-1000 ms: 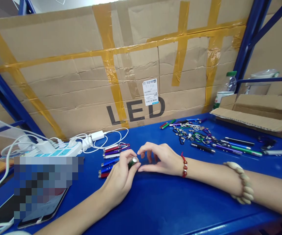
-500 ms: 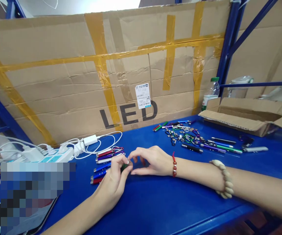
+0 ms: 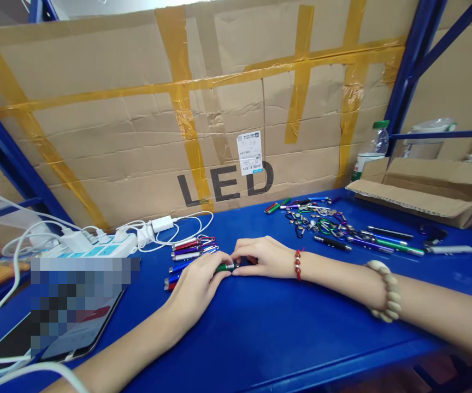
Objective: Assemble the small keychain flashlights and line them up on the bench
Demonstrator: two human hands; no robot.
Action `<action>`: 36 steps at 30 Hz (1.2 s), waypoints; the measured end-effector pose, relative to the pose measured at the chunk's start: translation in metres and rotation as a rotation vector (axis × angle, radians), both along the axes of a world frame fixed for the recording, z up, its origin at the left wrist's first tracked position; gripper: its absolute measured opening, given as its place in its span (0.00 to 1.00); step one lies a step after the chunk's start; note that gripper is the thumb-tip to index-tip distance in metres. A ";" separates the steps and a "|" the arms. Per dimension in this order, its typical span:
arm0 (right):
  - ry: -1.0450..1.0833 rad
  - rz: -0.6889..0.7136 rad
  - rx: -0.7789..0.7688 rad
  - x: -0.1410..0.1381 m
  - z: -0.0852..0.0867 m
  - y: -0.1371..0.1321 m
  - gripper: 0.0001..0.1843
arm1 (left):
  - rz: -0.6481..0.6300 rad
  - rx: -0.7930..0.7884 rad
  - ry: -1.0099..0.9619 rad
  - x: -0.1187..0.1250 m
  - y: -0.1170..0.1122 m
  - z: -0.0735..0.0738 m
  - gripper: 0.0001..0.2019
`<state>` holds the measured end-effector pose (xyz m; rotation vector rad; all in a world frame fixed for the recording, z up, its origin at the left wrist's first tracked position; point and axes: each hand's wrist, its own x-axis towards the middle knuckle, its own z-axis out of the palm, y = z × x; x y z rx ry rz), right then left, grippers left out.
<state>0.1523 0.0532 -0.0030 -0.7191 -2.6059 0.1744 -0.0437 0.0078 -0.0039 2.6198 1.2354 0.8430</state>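
Observation:
My left hand (image 3: 195,284) is closed round a small green flashlight (image 3: 225,267), a pen-like metal tube whose left part lies hidden in my palm. At its right end, the thumb and fingertips of my right hand (image 3: 263,257) pinch the tip, where a bit of dark metal shows. Just behind my left hand lies a row of finished-looking flashlights (image 3: 184,254) in red, purple, silver and blue, several with clips at their ends. My left hand partly covers the nearer ones.
Loose clips and small metal parts (image 3: 318,221) lie in a pile at the back right, with pen-like tubes (image 3: 400,246) beside them. Behind stand an open cardboard box (image 3: 416,191) and a bottle (image 3: 370,150). A power strip (image 3: 113,246) with white cables and a phone (image 3: 84,327) occupy the left.
The green flashlight now shows between my hands; before, only a dark bit was visible. My right fingertips have closed on its end. The whole view has shifted slightly.

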 end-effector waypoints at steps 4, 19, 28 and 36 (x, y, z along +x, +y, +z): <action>0.045 0.004 -0.065 0.000 -0.001 0.002 0.11 | -0.062 0.040 -0.003 -0.002 0.003 -0.001 0.07; 0.122 -0.016 -0.231 0.001 -0.004 0.006 0.12 | 0.137 0.020 -0.158 0.001 0.003 -0.001 0.10; 0.085 0.008 -0.128 0.000 -0.003 -0.002 0.14 | 0.091 0.003 -0.223 0.002 0.002 -0.002 0.13; 0.096 0.077 -0.003 -0.008 -0.003 -0.013 0.19 | 0.068 0.093 -0.259 0.002 0.001 -0.004 0.13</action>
